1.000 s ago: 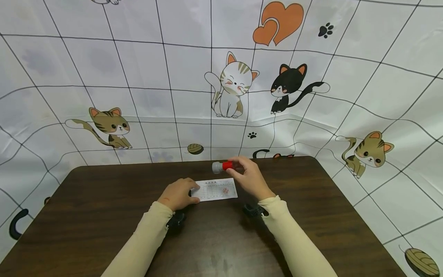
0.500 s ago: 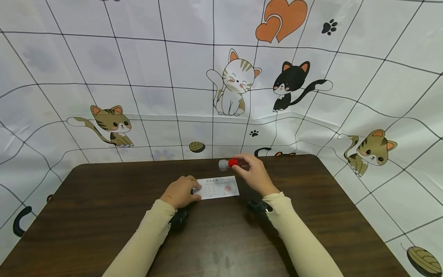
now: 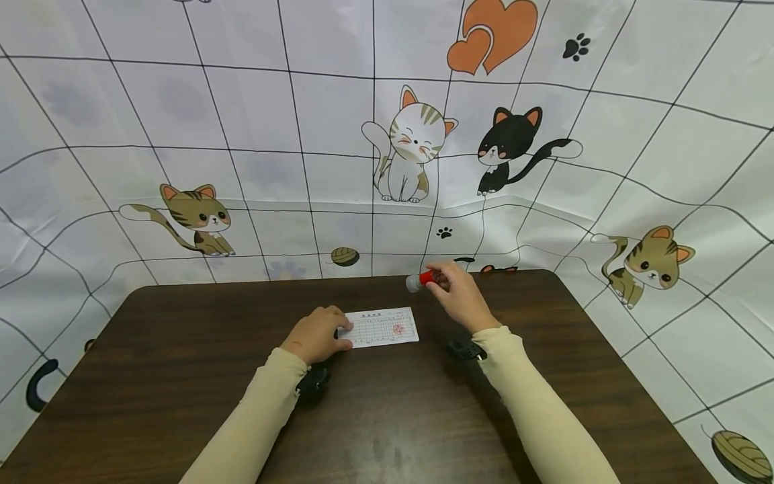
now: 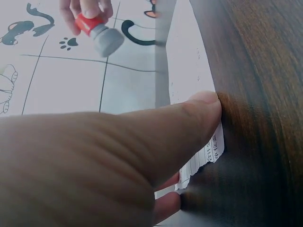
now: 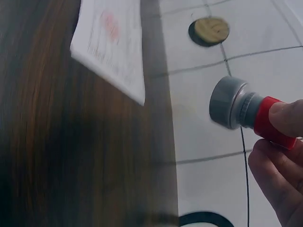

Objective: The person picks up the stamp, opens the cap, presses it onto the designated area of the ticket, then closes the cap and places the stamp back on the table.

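Note:
A printed paper slip (image 3: 381, 327) with a round red stamp mark lies on the dark wooden table (image 3: 387, 403). My left hand (image 3: 317, 334) rests on the slip's left end. In the left wrist view its thumb (image 4: 199, 116) presses near the slip's edge, and a torn edge shows beside it. My right hand (image 3: 461, 296) pinches a stamp (image 3: 421, 279) by its red handle, above the table's far side, right of the slip. The stamp's grey round end (image 5: 227, 104) points left, apart from the paper.
A white sheet (image 3: 272, 134) printed with cats, hearts and grid lines hangs behind the table and along its right side. The table's far edge runs just behind the stamp. Dark bands (image 3: 313, 381) sit at both wrists.
My right hand has moved right and slightly up with the stamp, away from above the slip. The left hand stays on the slip. The head view has shifted slightly.

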